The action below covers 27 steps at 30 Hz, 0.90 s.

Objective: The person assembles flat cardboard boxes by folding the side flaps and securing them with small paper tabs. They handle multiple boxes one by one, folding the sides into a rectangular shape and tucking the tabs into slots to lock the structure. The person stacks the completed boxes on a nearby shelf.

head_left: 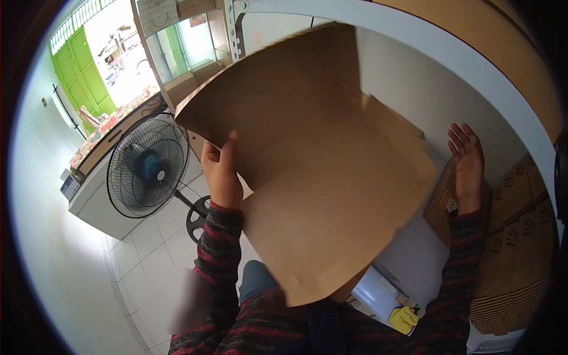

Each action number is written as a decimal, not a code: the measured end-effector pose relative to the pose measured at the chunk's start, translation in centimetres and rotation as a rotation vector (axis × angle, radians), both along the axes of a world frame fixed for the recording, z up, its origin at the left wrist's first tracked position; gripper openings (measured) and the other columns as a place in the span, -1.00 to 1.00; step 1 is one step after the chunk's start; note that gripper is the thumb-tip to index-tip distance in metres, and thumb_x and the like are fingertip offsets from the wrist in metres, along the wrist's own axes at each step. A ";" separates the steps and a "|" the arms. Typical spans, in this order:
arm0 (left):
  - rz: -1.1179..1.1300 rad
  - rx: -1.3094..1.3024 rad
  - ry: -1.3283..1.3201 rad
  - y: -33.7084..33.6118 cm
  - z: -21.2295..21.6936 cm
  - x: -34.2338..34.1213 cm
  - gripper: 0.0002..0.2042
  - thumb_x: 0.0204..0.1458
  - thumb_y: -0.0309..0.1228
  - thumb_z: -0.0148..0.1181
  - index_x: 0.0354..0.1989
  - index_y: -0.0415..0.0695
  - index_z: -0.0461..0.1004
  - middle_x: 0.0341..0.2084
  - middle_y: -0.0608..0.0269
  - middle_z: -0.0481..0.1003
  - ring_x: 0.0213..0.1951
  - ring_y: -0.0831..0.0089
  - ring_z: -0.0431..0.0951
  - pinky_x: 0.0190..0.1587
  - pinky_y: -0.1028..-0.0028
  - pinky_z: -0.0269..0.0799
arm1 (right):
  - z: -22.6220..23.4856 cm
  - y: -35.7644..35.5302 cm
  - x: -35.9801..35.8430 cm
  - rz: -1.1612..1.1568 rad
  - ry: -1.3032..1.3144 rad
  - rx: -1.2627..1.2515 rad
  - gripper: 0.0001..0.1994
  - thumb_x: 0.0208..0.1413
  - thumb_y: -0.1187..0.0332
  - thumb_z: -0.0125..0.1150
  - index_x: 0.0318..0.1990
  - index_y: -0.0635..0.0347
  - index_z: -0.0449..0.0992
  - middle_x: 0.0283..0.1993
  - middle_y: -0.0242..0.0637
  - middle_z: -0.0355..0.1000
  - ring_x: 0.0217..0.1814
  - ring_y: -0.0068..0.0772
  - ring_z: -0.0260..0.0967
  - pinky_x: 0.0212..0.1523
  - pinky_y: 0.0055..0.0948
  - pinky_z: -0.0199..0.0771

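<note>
A large brown sheet of cardboard [331, 219], creased across its middle like an unfolded box, fills the space in front of me. Its upper part bends up and back, and small flaps stick out on the far right edge. My left hand [223, 174] grips its left edge, thumb on the near face and the other fingers mostly hidden behind. Off to the right, my right hand [467, 160] is raised with fingers stretched, apart from the cardboard and holding nothing.
Flat folded cardboard boxes [515, 254] are stacked at the right under a white metal shelf frame [438, 44]. A black standing fan [148, 165] stands on the tiled floor at left. Below the cardboard lie a bluish-white plastic container [377, 291] and a yellow item [404, 319].
</note>
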<state>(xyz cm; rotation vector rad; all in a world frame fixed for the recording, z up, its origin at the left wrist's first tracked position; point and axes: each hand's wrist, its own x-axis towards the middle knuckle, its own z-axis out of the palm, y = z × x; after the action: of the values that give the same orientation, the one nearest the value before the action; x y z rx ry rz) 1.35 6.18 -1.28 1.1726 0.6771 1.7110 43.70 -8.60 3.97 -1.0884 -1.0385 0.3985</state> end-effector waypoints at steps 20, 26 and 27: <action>0.043 0.669 0.673 -8.8 -4.9 1.6 -0.42 -0.15 -0.27 0.43 0.03 -0.20 0.31 0.00 0.03 0.37 0.14 0.13 0.34 0.26 0.06 0.10 | -2.4 -0.8 -11.8 0.564 -1.082 -0.442 -0.75 -0.10 0.54 0.35 -0.19 0.28 0.56 -0.04 -0.20 0.45 -0.17 -0.27 0.47 -0.15 -0.37 0.51; -0.275 0.604 1.244 -8.1 -5.3 2.4 -0.54 -0.13 -0.29 0.38 -0.02 -0.10 0.43 0.04 0.10 0.42 0.16 0.08 0.39 0.23 -0.08 0.20 | -3.7 0.2 -11.7 0.491 -0.974 -0.349 -0.91 -0.03 0.53 0.28 -0.34 0.35 0.55 -0.26 -0.15 0.50 -0.25 -0.12 0.48 -0.22 -0.35 0.49; -0.307 0.583 1.236 -7.9 -5.6 2.2 -0.55 -0.11 -0.29 0.37 -0.01 -0.10 0.44 0.05 0.10 0.43 0.19 0.08 0.37 0.23 -0.09 0.20 | -3.8 0.2 -11.8 0.477 -0.935 -0.341 -0.90 -0.02 0.51 0.29 -0.35 0.36 0.54 -0.30 -0.13 0.50 -0.28 -0.09 0.48 -0.22 -0.32 0.48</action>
<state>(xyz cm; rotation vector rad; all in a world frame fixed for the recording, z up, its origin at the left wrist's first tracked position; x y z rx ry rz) 3.57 -1.73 -6.93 2.6268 0.6231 0.7678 31.95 -8.37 0.19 -1.3615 -2.1394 0.4623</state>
